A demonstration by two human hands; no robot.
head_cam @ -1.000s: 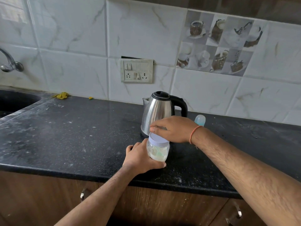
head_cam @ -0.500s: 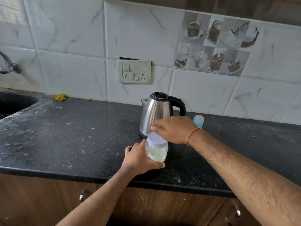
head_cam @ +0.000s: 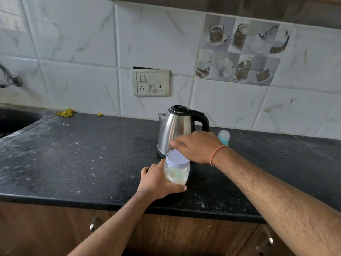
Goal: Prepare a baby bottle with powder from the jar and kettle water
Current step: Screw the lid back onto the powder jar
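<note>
A black speckled stone counter [head_cam: 73, 159] is running across the view, dusted with pale smears and flecks, and it is meeting a wall of white marbled tiles [head_cam: 77, 34] behind. Near the front edge a clear jar [head_cam: 176, 173] with a white lid [head_cam: 177, 158] is standing on the counter, pale powder showing inside. The left hand [head_cam: 156, 180] is wrapping its fingers and thumb round the jar's lower body, gripping it. The right hand [head_cam: 196, 146] is reaching over from the right with curled fingers closing on the far rim of the lid. Just behind the jar a steel kettle [head_cam: 175, 128] with a black lid and handle is sitting on the counter, and the cap of a baby bottle [head_cam: 223, 136] is showing past the right wrist, which is wearing an orange thread band [head_cam: 217, 154]. A switch and socket plate [head_cam: 151, 82] is sitting in the wall above the kettle, beside a tile panel printed with cups [head_cam: 239, 50]. At far left a dark sink [head_cam: 16, 119] is dropping below a metal tap [head_cam: 9, 78], with a yellow scrap [head_cam: 66, 113] lying near the wall. Brown wooden cabinet doors [head_cam: 184, 237] with metal handles are hanging under the counter.
</note>
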